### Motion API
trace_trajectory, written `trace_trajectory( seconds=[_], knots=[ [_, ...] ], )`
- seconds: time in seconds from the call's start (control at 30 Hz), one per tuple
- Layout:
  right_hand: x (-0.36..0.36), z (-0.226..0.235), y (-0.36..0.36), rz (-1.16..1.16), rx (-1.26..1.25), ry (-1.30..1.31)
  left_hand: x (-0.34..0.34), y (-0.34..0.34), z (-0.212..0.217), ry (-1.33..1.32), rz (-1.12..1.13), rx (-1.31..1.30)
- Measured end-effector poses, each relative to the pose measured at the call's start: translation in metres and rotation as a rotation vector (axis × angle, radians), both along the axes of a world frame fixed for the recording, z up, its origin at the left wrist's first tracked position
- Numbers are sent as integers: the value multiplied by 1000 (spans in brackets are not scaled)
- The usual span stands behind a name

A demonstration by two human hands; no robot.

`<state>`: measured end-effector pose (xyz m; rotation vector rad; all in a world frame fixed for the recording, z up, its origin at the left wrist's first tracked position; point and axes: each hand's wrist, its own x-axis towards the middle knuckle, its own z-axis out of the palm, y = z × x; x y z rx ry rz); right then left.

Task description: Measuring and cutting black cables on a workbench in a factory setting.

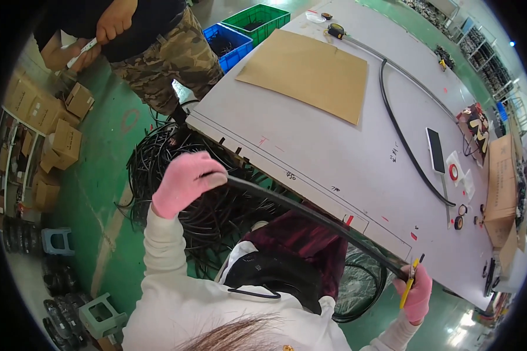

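A straight length of black tubing (310,215) stretches in front of me along the near edge of the table. My left hand (186,180), in a pink knit glove, is closed round its left end. At its right end my right hand (417,295), also gloved in pink, grips the tubing together with a slim tool with yellow handles (410,285). The exact kind of that tool I cannot make out. Pencil lines and small red marks run along the table edge just beyond the tubing.
On the table (328,152) lie a cardboard sheet (310,73), a tape measure (335,31), a curved black tube (401,128), a phone (435,150) and red tape (453,171). A heap of black tubing (158,164) covers the floor at left. Another person (152,52) stands beyond it.
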<state>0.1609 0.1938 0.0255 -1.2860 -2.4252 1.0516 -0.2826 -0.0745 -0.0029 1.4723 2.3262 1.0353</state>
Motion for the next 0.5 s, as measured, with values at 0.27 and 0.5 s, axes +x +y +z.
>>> trace_trajectory(
  seconds=[0.27, 0.5],
  knots=[
    [-85, 6, 31, 356, 640, -48, -92, 76, -22, 795, -48, 71],
    [-106, -100, 77, 357, 593, -39, -109, 112, -96, 639, 58, 18]
  ],
)
